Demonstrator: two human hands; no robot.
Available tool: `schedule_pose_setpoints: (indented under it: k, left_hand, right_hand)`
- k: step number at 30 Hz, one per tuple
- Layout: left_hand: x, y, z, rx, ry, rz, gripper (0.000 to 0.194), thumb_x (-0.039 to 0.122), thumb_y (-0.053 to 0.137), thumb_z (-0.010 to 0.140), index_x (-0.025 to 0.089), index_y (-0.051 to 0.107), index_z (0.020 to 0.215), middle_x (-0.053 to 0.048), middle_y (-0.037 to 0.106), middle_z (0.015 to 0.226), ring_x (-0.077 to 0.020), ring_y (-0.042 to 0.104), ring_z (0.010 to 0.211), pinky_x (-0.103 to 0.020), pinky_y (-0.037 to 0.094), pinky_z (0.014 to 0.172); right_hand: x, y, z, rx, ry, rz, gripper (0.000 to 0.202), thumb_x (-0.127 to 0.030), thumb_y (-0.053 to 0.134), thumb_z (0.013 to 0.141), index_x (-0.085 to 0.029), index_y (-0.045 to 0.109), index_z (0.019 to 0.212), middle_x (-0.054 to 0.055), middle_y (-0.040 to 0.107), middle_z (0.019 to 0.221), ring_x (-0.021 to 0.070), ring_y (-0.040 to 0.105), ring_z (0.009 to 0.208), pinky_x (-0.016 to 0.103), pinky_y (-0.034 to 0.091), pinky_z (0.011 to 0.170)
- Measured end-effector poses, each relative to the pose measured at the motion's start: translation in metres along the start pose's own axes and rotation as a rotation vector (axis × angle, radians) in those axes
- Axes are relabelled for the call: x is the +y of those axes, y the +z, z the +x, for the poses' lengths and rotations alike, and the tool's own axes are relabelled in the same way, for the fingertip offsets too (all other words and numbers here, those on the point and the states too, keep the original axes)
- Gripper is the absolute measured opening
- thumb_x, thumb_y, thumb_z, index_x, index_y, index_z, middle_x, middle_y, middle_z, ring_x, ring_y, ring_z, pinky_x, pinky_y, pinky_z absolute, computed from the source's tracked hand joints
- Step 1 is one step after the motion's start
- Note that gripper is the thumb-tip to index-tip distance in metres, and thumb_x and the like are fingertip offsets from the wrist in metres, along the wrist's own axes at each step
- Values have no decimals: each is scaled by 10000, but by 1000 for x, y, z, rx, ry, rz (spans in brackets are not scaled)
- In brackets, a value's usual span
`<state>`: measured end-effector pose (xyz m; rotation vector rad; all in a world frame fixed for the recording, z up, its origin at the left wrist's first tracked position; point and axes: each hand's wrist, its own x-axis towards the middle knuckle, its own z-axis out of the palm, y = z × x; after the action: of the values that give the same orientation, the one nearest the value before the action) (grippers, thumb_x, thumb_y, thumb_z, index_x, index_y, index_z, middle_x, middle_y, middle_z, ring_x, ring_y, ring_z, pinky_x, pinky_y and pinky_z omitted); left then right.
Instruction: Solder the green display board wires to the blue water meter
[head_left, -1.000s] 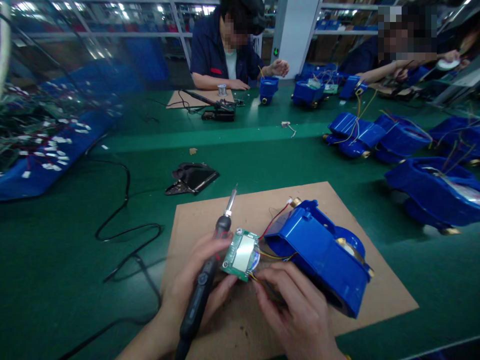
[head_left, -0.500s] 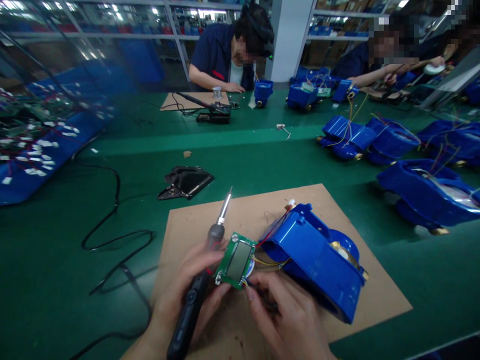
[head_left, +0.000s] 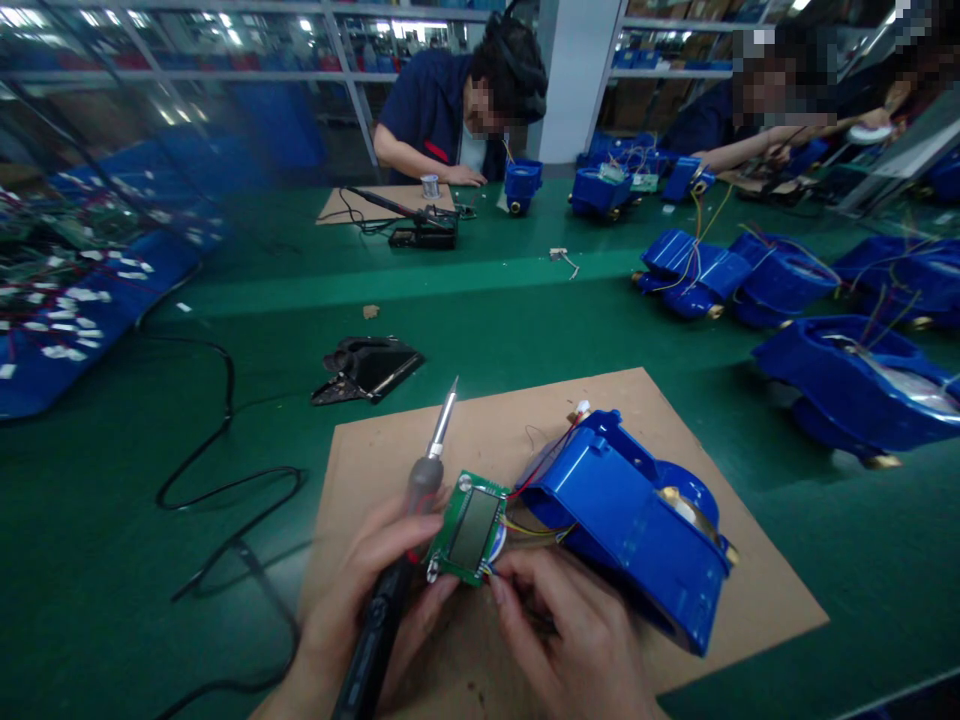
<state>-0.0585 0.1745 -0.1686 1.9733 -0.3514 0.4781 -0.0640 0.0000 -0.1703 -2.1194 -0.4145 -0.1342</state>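
Note:
My left hand (head_left: 375, 570) is closed, its fingertips and thumb on the left side of a green circuit board (head_left: 444, 545) with a grey display. A black soldering iron (head_left: 382, 620) lies across the same hand, its metal tip pointing up and away, clear of the board. My right hand (head_left: 574, 620) pinches thin wires (head_left: 487, 568) at the board's lower right corner; their far ends are hidden by the fingers. Red, yellow and black wires run from the board to a blue meter housing (head_left: 630, 530) with a brass fitting, lying just to the right.
A brown work board (head_left: 585, 400) lies under my hands on the green table (head_left: 465, 330). Beyond it is a black iron stand (head_left: 367, 368), with a cable (head_left: 229, 400) at left. A blue bin (head_left: 112, 330) holds wired boards. Blue housings (head_left: 862, 380) stand right. Co-workers (head_left: 424, 110) sit opposite.
The view has shifted slightly. Both hands keep their hold on the board and wires, and the soldering iron stays in the left hand.

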Motion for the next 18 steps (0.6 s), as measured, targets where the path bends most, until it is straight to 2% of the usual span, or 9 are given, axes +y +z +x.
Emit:
schedule_pose_setpoints:
  k: [6,10,12,13,15,17,18]
  left_hand:
    - [-5,-1,-1,-20,39,49,415,56,620,707,142,480,1087,-102,520,1170,-177,492,1120,-235,371,985]
    - [-4,-2,-3,-43,-45,69,400,140,606,741,170,475,1118,-70,513,1170,-150,471,1126,-202,353,978]
    - [-2,-6,-3,-3,-110,68,376,218,596,758,193,491,1119,-54,529,1156,-165,452,1141,-225,331,990]
    - [-1,-9,-3,73,-161,62,341,258,579,770,202,513,1099,-49,550,1123,-177,471,1114,-247,336,981]
    - [-1,-19,1,330,-286,26,292,315,536,790,210,550,1063,-45,596,1016,-185,549,963,-290,396,896]
    - [-3,-31,8,628,-418,-43,278,352,512,798,201,578,1021,-37,616,864,-147,569,733,-266,452,702]
    - [-6,-38,12,736,-477,-91,288,370,514,793,195,583,1011,-29,612,792,-124,543,644,-231,438,596]
  right_hand:
    - [-1,-2,0,-12,2,-7,111,-204,458,849,-228,555,897,-13,608,761,131,558,665,241,436,562]
    - [-2,-4,2,-26,-31,-34,108,-196,461,853,-231,541,916,-16,615,785,128,576,693,228,450,571]
    - [0,-5,2,-38,-56,-61,105,-193,466,854,-231,534,923,-18,613,782,126,585,703,218,455,573]
    - [1,-5,1,-35,-77,-76,107,-190,469,853,-231,533,928,-19,614,782,123,589,704,212,458,574]
    - [3,-4,1,-1,-130,-116,119,-185,472,853,-228,532,946,-18,620,790,121,598,714,206,464,583]
    - [4,-3,1,54,-186,-164,139,-179,476,851,-220,535,970,-11,630,817,125,605,728,216,471,606]
    - [3,-3,0,92,-209,-191,146,-176,484,848,-216,538,977,-6,633,824,131,606,726,227,472,618]
